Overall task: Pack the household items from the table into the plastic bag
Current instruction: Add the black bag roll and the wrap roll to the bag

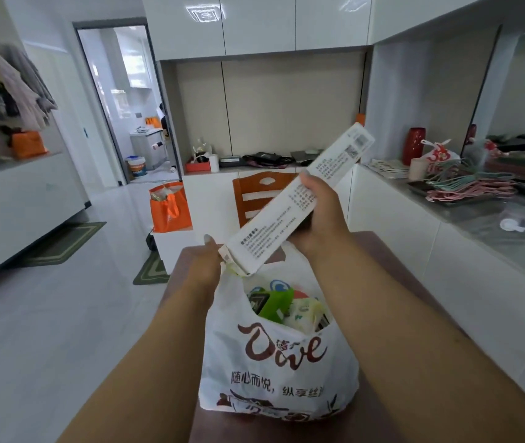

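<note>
A white plastic bag (274, 362) with brown lettering stands open on the dark brown table (392, 276). Inside it I see a green item (272, 303) and a pale packet (302, 314) among other things. My left hand (205, 265) grips the bag's left handle and holds the mouth up. My right hand (320, 209) is shut on a long white box (299, 199) printed with small text. The box tilts, its lower end over the bag's mouth by my left hand, its upper end pointing up to the right.
An orange wooden chair (254, 195) stands beyond the table. An orange tote bag (170, 207) sits on a low white unit to the left. On the right, a grey counter (510, 225) carries hangers, a red vase (414, 145) and a tied bag.
</note>
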